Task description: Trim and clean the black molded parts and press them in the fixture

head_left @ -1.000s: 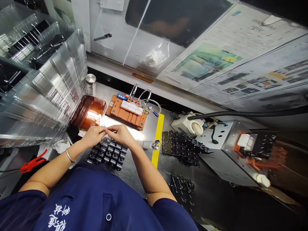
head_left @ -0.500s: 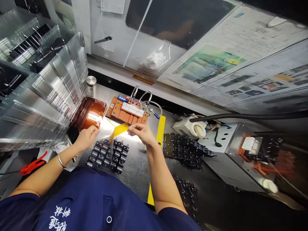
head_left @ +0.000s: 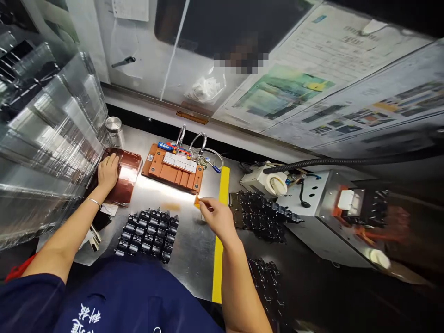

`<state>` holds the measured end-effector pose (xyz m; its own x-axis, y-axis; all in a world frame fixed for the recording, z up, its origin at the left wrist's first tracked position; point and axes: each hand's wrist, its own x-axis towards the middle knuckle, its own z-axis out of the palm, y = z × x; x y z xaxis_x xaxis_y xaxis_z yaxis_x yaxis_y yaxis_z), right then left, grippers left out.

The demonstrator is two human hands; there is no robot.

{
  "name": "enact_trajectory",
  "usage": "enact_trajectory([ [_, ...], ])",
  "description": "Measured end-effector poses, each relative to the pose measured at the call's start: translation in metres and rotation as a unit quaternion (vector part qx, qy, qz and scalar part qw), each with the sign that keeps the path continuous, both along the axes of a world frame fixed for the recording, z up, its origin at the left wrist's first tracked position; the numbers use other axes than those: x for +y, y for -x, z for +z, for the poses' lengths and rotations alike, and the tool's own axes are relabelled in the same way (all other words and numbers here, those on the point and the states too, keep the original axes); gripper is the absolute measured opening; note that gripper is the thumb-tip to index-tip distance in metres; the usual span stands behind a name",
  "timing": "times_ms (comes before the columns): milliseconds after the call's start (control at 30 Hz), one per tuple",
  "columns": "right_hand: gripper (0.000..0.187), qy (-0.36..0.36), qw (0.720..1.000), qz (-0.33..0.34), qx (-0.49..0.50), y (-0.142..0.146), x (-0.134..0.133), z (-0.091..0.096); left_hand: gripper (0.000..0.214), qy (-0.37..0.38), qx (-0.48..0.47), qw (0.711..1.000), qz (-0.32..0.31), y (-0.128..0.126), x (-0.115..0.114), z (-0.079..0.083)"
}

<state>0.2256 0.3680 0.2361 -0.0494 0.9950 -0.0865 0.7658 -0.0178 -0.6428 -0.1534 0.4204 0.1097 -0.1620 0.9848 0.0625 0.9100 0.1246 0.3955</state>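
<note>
My left hand (head_left: pixel 107 171) lies flat, fingers stretched, on a stack of brown translucent trays (head_left: pixel 127 183) at the left of the steel bench. My right hand (head_left: pixel 216 217) is pinched on a small strip of yellow film (head_left: pixel 197 201), held just above the bench beside the yellow tape line (head_left: pixel 220 229). Below and between my hands sits a tray of black components (head_left: pixel 147 233). An orange test fixture (head_left: pixel 174 167) with a white connector strip and looped wires stands behind them.
Stacks of clear plastic trays (head_left: pixel 45 152) rise at the left, with a metal canister (head_left: pixel 114 131) behind them. Black empty trays (head_left: pixel 258 215) lie right of the tape line. A grey metal machine (head_left: pixel 322 217) with a corrugated hose (head_left: pixel 347 162) fills the right.
My hands have parted. The left moved left onto the brown trays. The right pulled the yellow film off to the right, and the film now looks much shorter.
</note>
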Motion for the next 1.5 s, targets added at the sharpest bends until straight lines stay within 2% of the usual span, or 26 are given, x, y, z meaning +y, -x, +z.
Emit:
enact_trajectory([
  [67,0.017,0.029,0.994,0.102,-0.007,0.010,0.006,0.006,0.038,0.014,-0.039,0.997,-0.063,-0.009,-0.001,0.000],
  [133,0.018,0.059,0.981,0.181,0.047,0.019,0.017,0.009,0.040,0.033,-0.107,0.991,-0.070,-0.026,0.003,0.006],
  [200,0.016,0.069,0.971,0.187,0.132,0.026,0.032,0.003,0.047,0.052,-0.233,0.968,-0.083,-0.052,0.015,0.016],
  [267,0.013,0.061,0.968,0.106,0.221,0.028,0.051,-0.013,0.054,0.111,-0.379,0.910,-0.124,-0.082,0.035,0.025],
  [333,0.015,0.051,0.952,-0.029,0.301,0.025,0.072,-0.039,0.063,0.218,-0.476,0.843,-0.123,-0.108,0.059,0.030],
  [433,0.024,0.042,0.902,-0.218,0.371,0.015,0.096,-0.087,0.065,0.352,-0.541,0.763,-0.035,-0.129,0.091,0.028],
  [500,0.027,0.039,0.872,-0.298,0.386,0.006,0.103,-0.115,0.057,0.367,-0.562,0.741,0.018,-0.133,0.103,0.025],
  [600,0.026,0.043,0.847,-0.349,0.399,-0.003,0.103,-0.142,0.040,0.341,-0.567,0.747,0.058,-0.136,0.110,0.020],
  [700,0.022,0.044,0.839,-0.361,0.405,-0.006,0.100,-0.151,0.026,0.349,-0.540,0.760,0.094,-0.145,0.109,0.019],
  [867,0.016,0.061,0.837,-0.366,0.402,-0.007,0.101,-0.146,0.021,0.325,-0.506,0.786,0.145,-0.163,0.108,0.013],
  [1000,0.015,0.082,0.842,-0.376,0.378,-0.007,0.106,-0.142,0.023,0.291,-0.488,0.806,0.164,-0.165,0.114,0.007],
  [1100,0.014,0.090,0.843,-0.383,0.367,-0.007,0.109,-0.141,0.022,0.295,-0.493,0.800,0.173,-0.164,0.120,0.003],
  [1267,0.012,0.102,0.828,-0.400,0.380,-0.006,0.113,-0.137,0.023,0.321,-0.503,0.783,0.174,-0.163,0.125,0.002],
  [1500,0.014,0.126,0.819,-0.412,0.379,-0.007,0.119,-0.134,0.021,0.312,-0.499,0.789,0.176,-0.163,0.128,0.000],
])
